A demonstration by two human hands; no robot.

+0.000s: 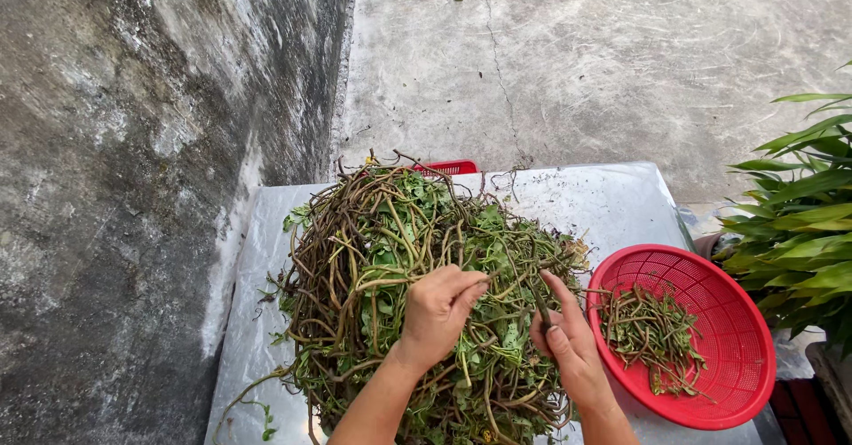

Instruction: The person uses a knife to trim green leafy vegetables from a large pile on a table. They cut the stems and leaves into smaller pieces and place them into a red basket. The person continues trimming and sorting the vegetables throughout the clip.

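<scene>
The fingers of the left hand (437, 310) curl together around a vine stem (497, 278) at the top of the heap, while the fingers of the right hand (568, 343) pinch the same stem a little farther along, thumb pressed against it. Both hands rest on a big tangled pile of leafy green vines (390, 267) that covers most of the silvery tabletop (603, 201). Just beside the right hand, a red plastic colander (745, 321) holds a small bunch of picked stems (652, 330), with a leafy potted plant (808, 232) beyond it and a concrete wall (133, 161) on the left.
</scene>
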